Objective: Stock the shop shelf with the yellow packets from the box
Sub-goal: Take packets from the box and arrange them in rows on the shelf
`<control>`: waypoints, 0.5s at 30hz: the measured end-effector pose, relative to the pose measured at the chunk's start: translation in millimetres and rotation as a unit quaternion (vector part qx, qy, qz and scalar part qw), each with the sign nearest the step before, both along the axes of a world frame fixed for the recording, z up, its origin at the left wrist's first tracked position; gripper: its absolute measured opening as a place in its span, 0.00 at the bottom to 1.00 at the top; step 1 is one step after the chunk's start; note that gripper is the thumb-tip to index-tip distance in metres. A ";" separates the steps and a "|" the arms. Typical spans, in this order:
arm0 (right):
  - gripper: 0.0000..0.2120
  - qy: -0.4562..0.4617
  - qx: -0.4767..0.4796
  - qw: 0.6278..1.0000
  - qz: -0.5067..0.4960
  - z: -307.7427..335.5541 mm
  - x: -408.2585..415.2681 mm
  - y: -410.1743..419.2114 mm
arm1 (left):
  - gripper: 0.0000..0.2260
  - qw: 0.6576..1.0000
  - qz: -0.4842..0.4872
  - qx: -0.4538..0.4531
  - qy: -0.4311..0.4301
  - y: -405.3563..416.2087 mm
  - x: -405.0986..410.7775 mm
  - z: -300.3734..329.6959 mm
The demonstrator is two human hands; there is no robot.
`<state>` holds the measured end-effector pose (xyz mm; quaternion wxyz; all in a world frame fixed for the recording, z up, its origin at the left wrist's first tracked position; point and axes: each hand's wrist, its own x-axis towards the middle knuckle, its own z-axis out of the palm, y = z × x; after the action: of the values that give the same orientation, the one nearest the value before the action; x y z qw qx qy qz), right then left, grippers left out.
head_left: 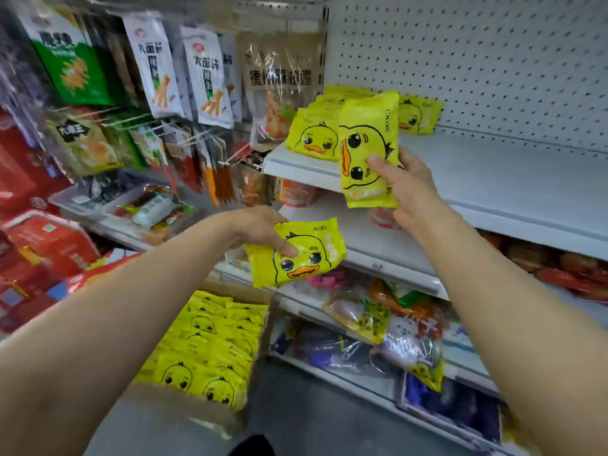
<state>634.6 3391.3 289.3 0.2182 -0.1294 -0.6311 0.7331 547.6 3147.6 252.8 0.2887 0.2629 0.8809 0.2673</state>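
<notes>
I have a few packets [312, 139] on the shelf [493, 166]; the box [204, 353] looks mostly full. Right fingers [378, 162] grip one packet [367, 149] and left fingers [289, 250] another [296, 255].

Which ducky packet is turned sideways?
The packet in the right hand, held at the shelf: packet stands on end, duck's beak pointing left. The left hand's packet shows its duck upright.
</notes>
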 end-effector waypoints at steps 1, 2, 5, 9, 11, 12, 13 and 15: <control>0.16 0.013 0.007 1.000 -0.011 11.0 5.2 12.9 | 0.42 1.000 -0.017 0.001 0.016 13.4 2.6 13.9; 0.17 0.026 0.011 0.999 -0.025 20.9 10.1 25.4 | 0.43 0.999 -0.033 -0.003 0.033 26.7 3.4 26.1; 0.14 0.047 0.020 0.997 -0.059 44.7 24.3 61.3 | 0.36 0.996 -0.077 -0.024 0.049 70.3 0.7 60.5; 0.10 0.050 0.035 0.992 -0.115 62.4 37.2 104.7 | 0.37 0.986 -0.122 -0.031 0.113 129.7 -6.1 91.1; 0.10 0.046 0.048 0.988 -0.140 67.0 39.9 126.6 | 0.43 0.987 -0.123 -0.005 0.102 159.8 -15.2 97.9; 0.10 0.043 0.057 0.986 -0.149 69.1 40.7 137.3 | 0.40 0.987 -0.129 0.002 0.097 174.4 -19.9 101.4; 0.09 0.040 0.065 0.985 -0.157 71.0 40.9 147.7 | 0.35 0.986 -0.136 0.003 0.095 189.5 -27.5 105.1; 0.10 0.036 0.081 0.981 -0.171 75.0 37.4 168.7 | 0.36 0.983 -0.142 0.006 0.115 219.6 -49.4 111.7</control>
<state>672.1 3560.0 364.3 0.3726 -0.1909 -0.6486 0.6356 498.2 3367.2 364.5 0.2186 0.4166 0.8602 0.1970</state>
